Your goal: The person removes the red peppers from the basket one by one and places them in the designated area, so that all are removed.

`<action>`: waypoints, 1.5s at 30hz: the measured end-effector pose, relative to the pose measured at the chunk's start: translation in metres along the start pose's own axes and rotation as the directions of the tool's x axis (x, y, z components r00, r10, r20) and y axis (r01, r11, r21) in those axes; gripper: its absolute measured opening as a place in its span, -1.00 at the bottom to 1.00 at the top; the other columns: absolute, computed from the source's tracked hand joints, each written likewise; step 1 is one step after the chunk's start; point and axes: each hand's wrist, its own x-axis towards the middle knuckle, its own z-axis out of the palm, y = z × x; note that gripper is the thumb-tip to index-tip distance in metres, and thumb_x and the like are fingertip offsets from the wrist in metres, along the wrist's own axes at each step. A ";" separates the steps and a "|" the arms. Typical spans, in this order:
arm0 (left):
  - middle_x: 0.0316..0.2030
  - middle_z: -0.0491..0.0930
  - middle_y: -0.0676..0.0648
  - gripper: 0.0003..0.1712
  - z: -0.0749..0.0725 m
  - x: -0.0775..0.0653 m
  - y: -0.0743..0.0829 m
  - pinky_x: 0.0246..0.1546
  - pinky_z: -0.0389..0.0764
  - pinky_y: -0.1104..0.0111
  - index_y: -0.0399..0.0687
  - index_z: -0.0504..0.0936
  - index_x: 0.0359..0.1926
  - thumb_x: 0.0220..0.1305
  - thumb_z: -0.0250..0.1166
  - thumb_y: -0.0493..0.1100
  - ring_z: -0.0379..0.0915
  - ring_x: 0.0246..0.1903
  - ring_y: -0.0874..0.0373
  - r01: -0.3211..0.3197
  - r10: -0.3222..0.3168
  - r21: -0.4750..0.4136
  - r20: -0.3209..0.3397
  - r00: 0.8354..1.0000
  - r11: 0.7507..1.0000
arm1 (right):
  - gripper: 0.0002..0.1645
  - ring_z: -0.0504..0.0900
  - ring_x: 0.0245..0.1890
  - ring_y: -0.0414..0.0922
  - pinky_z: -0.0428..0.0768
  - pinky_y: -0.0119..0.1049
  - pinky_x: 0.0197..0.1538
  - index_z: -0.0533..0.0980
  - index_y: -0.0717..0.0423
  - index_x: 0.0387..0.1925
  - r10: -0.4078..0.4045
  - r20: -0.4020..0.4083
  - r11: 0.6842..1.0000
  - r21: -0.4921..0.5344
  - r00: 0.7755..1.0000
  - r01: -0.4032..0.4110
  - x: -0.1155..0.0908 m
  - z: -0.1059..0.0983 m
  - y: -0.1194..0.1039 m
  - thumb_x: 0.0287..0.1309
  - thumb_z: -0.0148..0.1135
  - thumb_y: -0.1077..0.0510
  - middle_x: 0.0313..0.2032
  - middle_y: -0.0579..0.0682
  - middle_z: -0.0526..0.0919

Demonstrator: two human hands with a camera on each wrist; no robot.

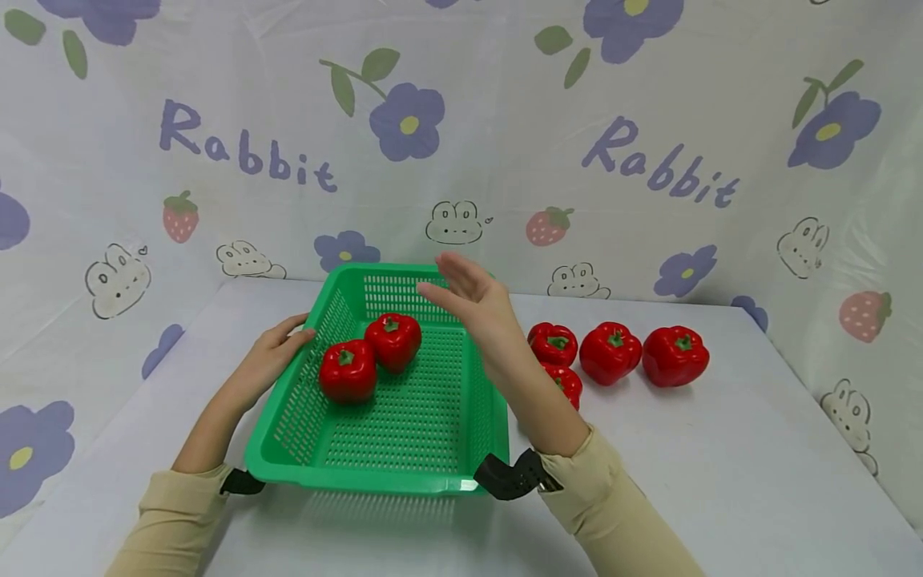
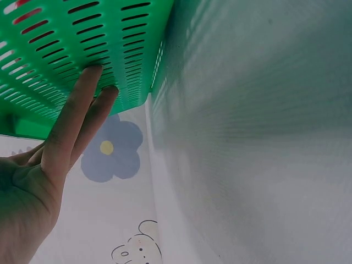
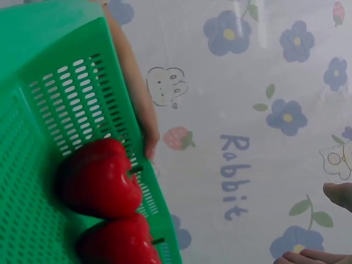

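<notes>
A green basket is taking up the middle of a white table; whether its base is resting flat, I cannot tell. The person's left hand is holding the left rim of the basket, the thumb lying at the rim and the fingers pressing along the outer wall, as the left wrist view is showing. The right hand is hovering above the back right corner of the basket, its thumb standing away from its fingers, grasping nothing.

Inside the basket, towards its left wall, one red pepper is sitting upright, with a second pepper leaning close just behind it and to its right. Four more are lying to the right of the basket. Nearest to it are a back pepper and a front pepper, the right forearm partly covering them. Farther right of the basket, a third loose pepper and an outermost pepper are sitting side by side.

Beige sleeves are covering the arms in front of the basket, and a curtain with flowers, rabbits and strawberries is hanging behind it.
</notes>
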 end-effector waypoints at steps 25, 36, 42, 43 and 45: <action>0.12 0.52 -0.43 -0.29 -0.001 -0.001 0.000 -0.27 0.65 0.35 0.10 -0.08 0.55 0.52 -0.09 0.10 0.64 -0.27 0.21 0.000 0.000 -0.011 0.008 1.000 1.000 | -0.16 0.25 0.46 -0.12 0.21 -0.09 0.47 0.27 -0.05 0.41 0.165 0.157 0.982 -0.115 0.974 -0.148 0.041 0.044 0.041 0.13 0.40 0.05 0.41 -0.09 0.34; 0.14 0.52 -0.42 -0.30 -0.002 0.000 0.000 -0.25 0.64 0.36 0.12 -0.07 0.55 0.53 -0.10 0.10 0.63 -0.28 0.25 0.003 -0.003 -0.018 0.015 1.000 1.000 | -0.16 0.23 0.47 -0.08 0.25 -0.06 0.45 0.31 -0.05 0.40 0.206 0.213 0.964 -0.211 0.955 -0.161 0.040 0.052 0.047 0.09 0.42 0.09 0.40 -0.07 0.36; 0.16 0.51 -0.41 -0.31 -0.002 -0.001 0.001 -0.23 0.63 0.37 0.13 -0.07 0.55 0.53 -0.11 0.10 0.63 -0.25 0.25 0.006 -0.006 -0.009 0.016 1.000 1.000 | -0.17 0.24 0.46 -0.09 0.26 -0.09 0.45 0.31 0.00 0.40 0.219 0.285 0.953 -0.266 0.933 -0.143 0.040 0.053 0.053 0.10 0.42 0.11 0.39 -0.08 0.38; 0.16 0.51 -0.41 -0.31 -0.002 -0.001 0.001 -0.23 0.63 0.37 0.13 -0.07 0.55 0.53 -0.11 0.10 0.63 -0.26 0.25 0.007 -0.007 -0.010 0.016 1.000 1.000 | -0.16 0.24 0.46 -0.09 0.26 -0.10 0.45 0.30 0.01 0.40 0.217 0.301 0.953 -0.269 0.929 -0.136 0.040 0.053 0.054 0.10 0.42 0.12 0.39 -0.08 0.38; 0.16 0.50 -0.42 -0.31 -0.002 -0.001 0.001 -0.24 0.64 0.37 0.13 -0.07 0.55 0.53 -0.11 0.10 0.63 -0.26 0.25 0.009 -0.009 -0.015 0.018 1.000 1.000 | -0.16 0.24 0.46 -0.09 0.27 -0.11 0.45 0.29 0.02 0.40 0.216 0.336 0.954 -0.274 0.917 -0.124 0.041 0.053 0.056 0.11 0.41 0.12 0.40 -0.07 0.37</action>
